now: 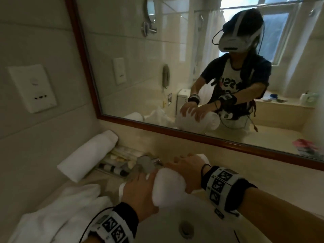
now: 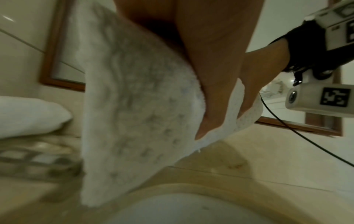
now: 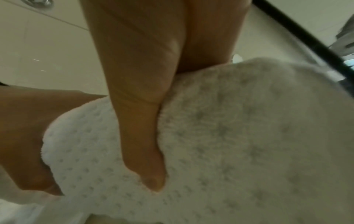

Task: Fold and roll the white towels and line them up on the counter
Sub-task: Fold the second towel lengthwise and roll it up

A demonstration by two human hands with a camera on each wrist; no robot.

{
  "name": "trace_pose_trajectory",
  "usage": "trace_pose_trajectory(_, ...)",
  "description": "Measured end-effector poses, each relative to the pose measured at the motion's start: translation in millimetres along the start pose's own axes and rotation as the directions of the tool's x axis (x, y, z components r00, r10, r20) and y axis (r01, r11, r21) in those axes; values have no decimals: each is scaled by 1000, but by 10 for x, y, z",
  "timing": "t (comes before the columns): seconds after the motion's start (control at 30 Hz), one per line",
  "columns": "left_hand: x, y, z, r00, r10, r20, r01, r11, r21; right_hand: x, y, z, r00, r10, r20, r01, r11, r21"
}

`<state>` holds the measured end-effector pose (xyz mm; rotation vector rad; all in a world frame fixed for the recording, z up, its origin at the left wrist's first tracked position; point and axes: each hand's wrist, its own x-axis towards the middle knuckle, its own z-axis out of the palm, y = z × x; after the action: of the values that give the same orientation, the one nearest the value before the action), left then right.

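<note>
- White terry fills both palms: the rolled towel (image 1: 168, 185) is held between the left hand (image 1: 138, 193) and the right hand (image 1: 185, 172), lifted above the sink (image 1: 175, 230) rather than resting on the counter (image 1: 254, 165).
- Left hand wraps the near end of the roll; in the left wrist view its fingers (image 2: 214, 106) curl down over the cloth.
- Right hand closes over the far end; in the right wrist view the thumb (image 3: 141, 136) presses into the pile, with the towel bulging on either side of it.
- Done so far, by my reading: one finished roll (image 1: 91, 155) lies against the wall, left of the grip and beyond it, beside a tray of toiletries (image 1: 121, 163).
- Held roll looks formed but not yet set down, so its placing is left.
- Loose unfolded towel (image 1: 57, 213) lies heaped on the counter left of the grip and nearer the body; it seems to need folding and rolling.
- More white cloth shows in the mirror (image 1: 192, 67); whether it is another towel I cannot tell.
- Free counter beside the finished roll looks the likely place for the line, but the tray stands between it and the grip.
</note>
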<state>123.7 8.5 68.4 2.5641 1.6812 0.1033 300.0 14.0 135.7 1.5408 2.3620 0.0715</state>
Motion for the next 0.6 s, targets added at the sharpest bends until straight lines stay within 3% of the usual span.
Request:
trace_pose_trajectory(0.13,142,-1023,-9,992,-122,24,122,992,17,1030,-507,-312,998,-49,38,49,999,-18)
trace_pose_trajectory(0.27,293,-1705,-7,975,-216,50,215,976,13,1853,-861,-479,995,-76,59,80,995,-56)
trace_pose_trajectory(0.4,564,-2139,60,949,-301,96,306,951,-51,2546,-987,-544,989,-135,61,135,991,12)
trace_pose_trajectory(0.53,805,-2389,130,907,-379,183,400,912,-94,3087,-1064,-582,967,-202,153,219,969,-110)
trace_pose_trajectory(0.57,861,-2440,171,893,-411,182,430,900,-75,3177,-1095,-577,964,-207,164,231,963,-142)
trace_pose_trajectory(0.6,935,-2504,252,890,-443,104,449,893,-36,3262,-1121,-556,965,-215,153,238,958,-159)
